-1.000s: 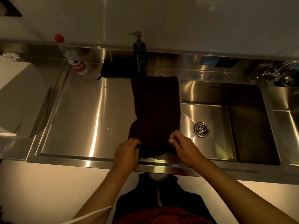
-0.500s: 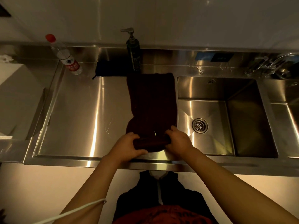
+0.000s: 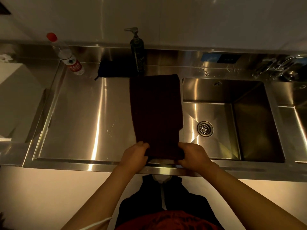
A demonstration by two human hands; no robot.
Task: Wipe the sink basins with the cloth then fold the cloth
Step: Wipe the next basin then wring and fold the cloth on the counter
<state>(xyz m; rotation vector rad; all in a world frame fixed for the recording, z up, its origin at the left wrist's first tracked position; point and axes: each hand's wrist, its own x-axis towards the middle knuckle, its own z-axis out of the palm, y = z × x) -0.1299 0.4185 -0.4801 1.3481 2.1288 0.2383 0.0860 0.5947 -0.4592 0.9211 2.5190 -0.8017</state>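
Observation:
A dark brown cloth [image 3: 156,110] lies as a long strip on the steel drainboard [image 3: 83,117], running from the back ledge toward me, its right edge along the sink basin [image 3: 232,118]. My left hand [image 3: 135,155] grips the cloth's near left corner. My right hand [image 3: 191,154] grips the near right corner. The near end of the cloth is bunched between both hands, close to the counter's front edge. The basin has a round drain [image 3: 205,128] in its floor.
A dark pump bottle [image 3: 138,53] stands at the back behind the cloth. A clear bottle with a red cap [image 3: 66,55] leans at the back left. A second dark cloth [image 3: 113,69] lies on the back ledge. Faucet fittings [image 3: 279,67] sit at the back right.
Both hands have kept hold of the cloth's near end, which shifted slightly; the strip now lies straighter along the drainboard. The camera view has also shifted a little.

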